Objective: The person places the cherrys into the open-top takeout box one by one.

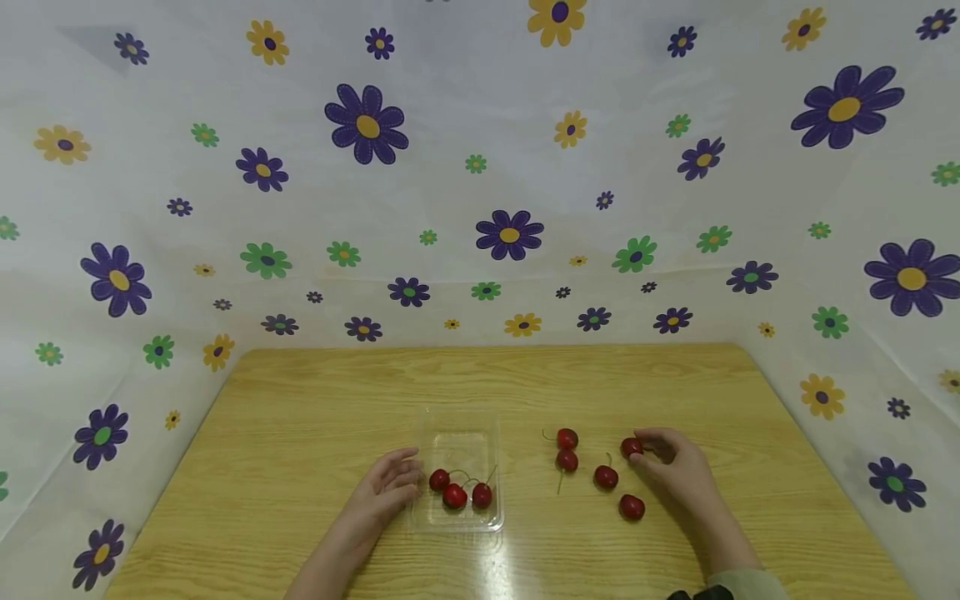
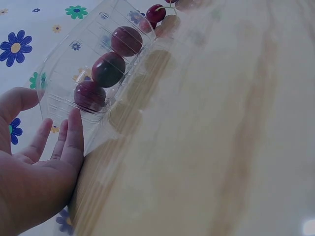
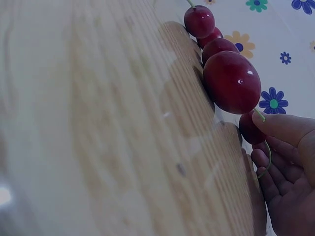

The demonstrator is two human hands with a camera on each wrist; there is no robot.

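Note:
A clear plastic container [image 1: 457, 527] stands on the table with three red cherries inside, one of them a front cherry [image 1: 454, 497]. My left hand [image 1: 390, 487] is at the container's left side, its fingers loosely extended and fingertips right at the wall. In the left wrist view the thumb and fingers of the left hand [image 2: 49, 157] spread around that end of the container. On the right, my right hand [image 1: 678, 467] pinches a cherry [image 1: 632, 447] between thumb and fingers. A green stem [image 3: 268, 157] hangs beside that cherry in the right wrist view.
Between container and right hand lie several loose cherries: an upper cherry [image 1: 567, 438], one touching below it [image 1: 567, 460], a stemmed cherry [image 1: 606, 477] and a front cherry [image 1: 632, 507]. A flower-printed sheet [image 1: 450, 183] surrounds the wooden table [image 1: 337, 383] at the back and sides.

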